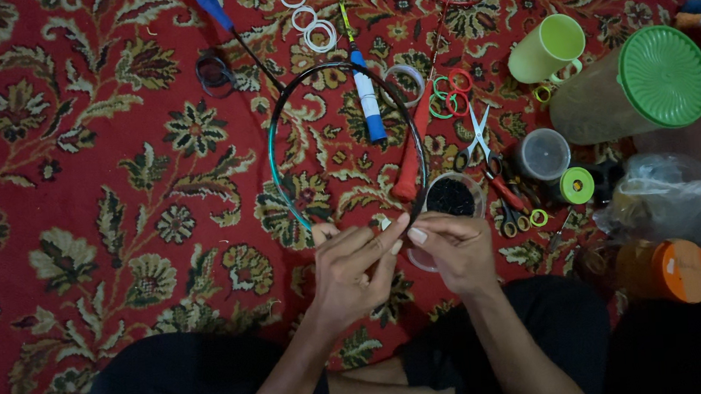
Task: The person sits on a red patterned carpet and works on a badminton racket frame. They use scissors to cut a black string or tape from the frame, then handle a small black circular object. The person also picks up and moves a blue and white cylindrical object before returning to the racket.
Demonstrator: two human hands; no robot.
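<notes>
We pinch the unstrung racket frame (279, 120) at its near rim, left hand (354, 269) and right hand (450, 247) fingertips meeting | small tub of black bits (452, 196) just beyond | scissors (478, 143) on red patterned carpet (79, 199)

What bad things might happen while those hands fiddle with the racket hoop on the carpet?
1. The left hand and right hand pinch the racket frame right beside the open tub of small black bits; a nudge might spill them into the patterned carpet, where they would likely be hard to find.
2. The scissors lie open near the right hand, so a careless reach might catch a blade.
</notes>
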